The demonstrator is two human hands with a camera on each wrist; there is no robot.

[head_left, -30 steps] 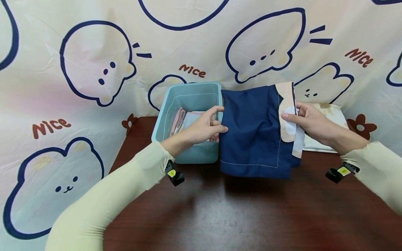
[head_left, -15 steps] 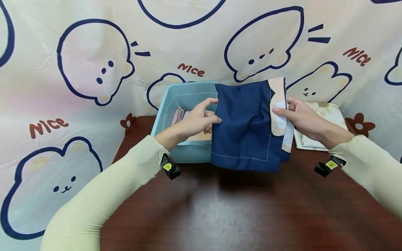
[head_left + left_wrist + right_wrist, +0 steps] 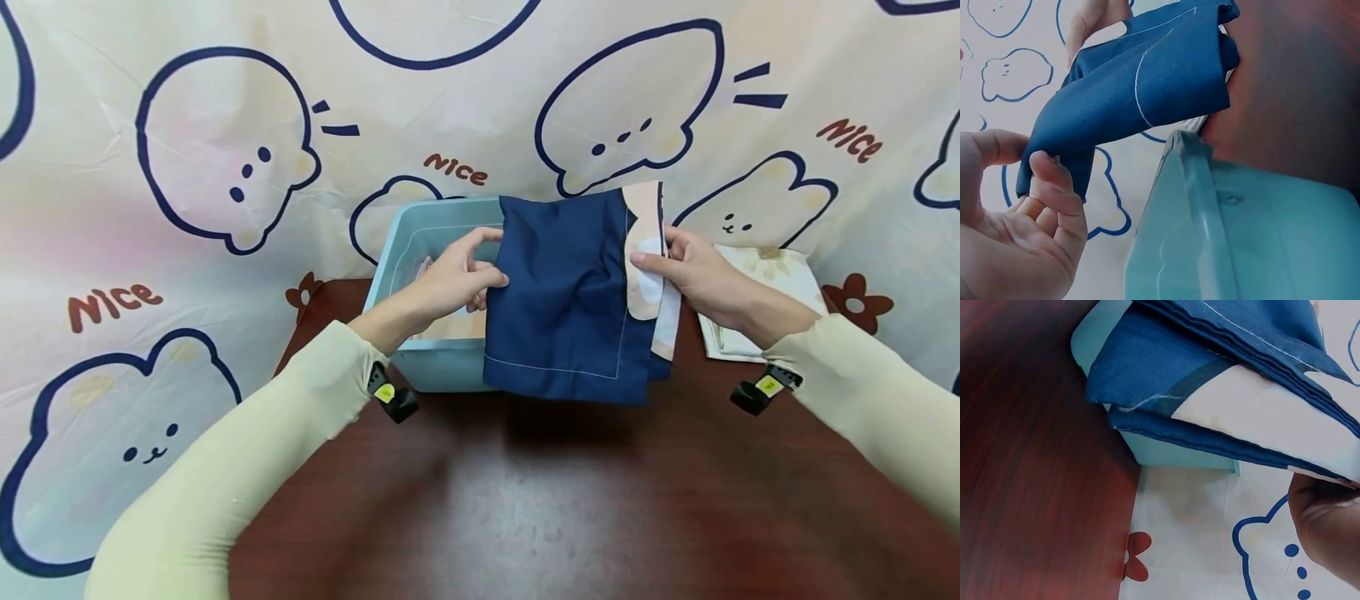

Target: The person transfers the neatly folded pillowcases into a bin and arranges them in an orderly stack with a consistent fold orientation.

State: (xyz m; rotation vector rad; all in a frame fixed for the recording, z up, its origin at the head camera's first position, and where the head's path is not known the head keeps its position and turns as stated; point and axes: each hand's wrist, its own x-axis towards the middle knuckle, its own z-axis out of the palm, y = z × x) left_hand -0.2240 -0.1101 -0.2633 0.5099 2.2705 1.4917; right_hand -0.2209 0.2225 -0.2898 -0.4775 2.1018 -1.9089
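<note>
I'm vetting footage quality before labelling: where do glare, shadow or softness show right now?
Head view: pale glare on the table, dark shadow below the blue cloth; left wrist view: the table looks soft, its grain lost; right wrist view: that grain shows, while the right hand darkens where it meets the cloth.

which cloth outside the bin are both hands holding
The navy cloth, raised off the table; the white cloth lies on the tabletop, farther right.

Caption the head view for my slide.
Left hand and right hand hold a folded navy cloth by a blue bin.
</note>
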